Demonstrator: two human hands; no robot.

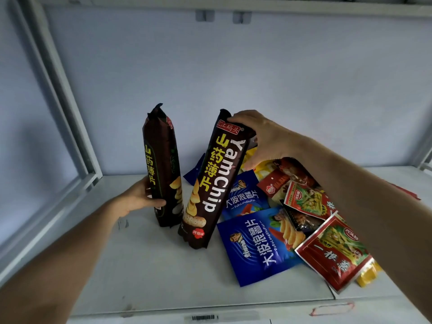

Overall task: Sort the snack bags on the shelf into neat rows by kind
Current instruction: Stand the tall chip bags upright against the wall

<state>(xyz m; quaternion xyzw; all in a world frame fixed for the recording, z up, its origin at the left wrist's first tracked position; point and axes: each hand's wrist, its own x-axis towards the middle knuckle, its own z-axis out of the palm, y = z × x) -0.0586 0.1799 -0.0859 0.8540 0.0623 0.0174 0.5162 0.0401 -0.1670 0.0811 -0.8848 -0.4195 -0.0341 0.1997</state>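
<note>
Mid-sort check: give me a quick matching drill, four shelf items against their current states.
Items:
1. Left yam chip bag
2. Right yam chip bag
3. Front blue bag
4. Front red bag

States:
A. Tilted, gripped at top by right hand
B. Lying flat, nearest yam bags
C. Upright, held low by left hand
D. Lying on blue bag's right edge

Pairs: 1-C, 2-A, 3-B, 4-D

A white shelf board [149, 272] meets a pale bluish back wall [233, 73]; a white metal upright [58, 94] frames the left side.
</note>
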